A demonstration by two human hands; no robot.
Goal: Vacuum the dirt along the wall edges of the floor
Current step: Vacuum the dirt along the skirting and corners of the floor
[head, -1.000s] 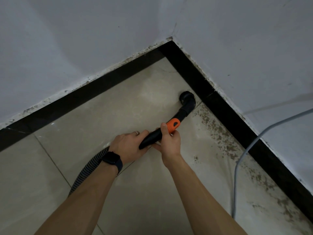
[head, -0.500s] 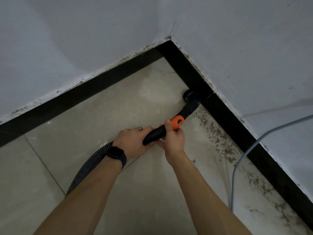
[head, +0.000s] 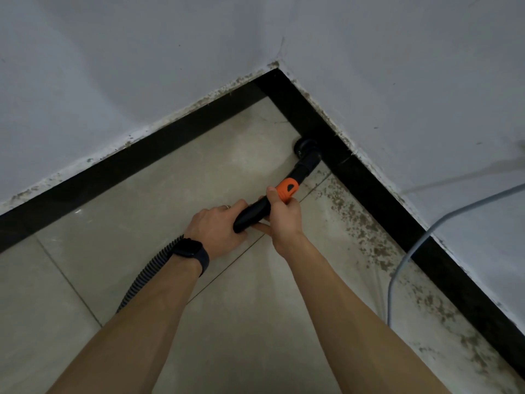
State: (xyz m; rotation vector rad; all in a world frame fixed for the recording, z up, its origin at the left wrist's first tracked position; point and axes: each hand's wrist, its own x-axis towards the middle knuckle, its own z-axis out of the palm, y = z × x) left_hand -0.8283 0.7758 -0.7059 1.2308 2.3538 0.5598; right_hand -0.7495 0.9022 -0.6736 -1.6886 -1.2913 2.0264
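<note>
black nozzle (head: pixel 308 155) vacuums at the right skirting (head: pixel 383 200); left hand (head: pixel 218 228) and right hand (head: pixel 284 220) grip the wand (head: pixel 252 213); next, drag nearer over dirt (head: pixel 355 223)

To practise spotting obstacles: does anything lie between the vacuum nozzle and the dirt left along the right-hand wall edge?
The nearest dirt beside the nozzle is unobstructed. Farther along the black skirting, a grey cable drops from the wall and lies across the dirty strip, so it stands in the way of the rest.
</note>
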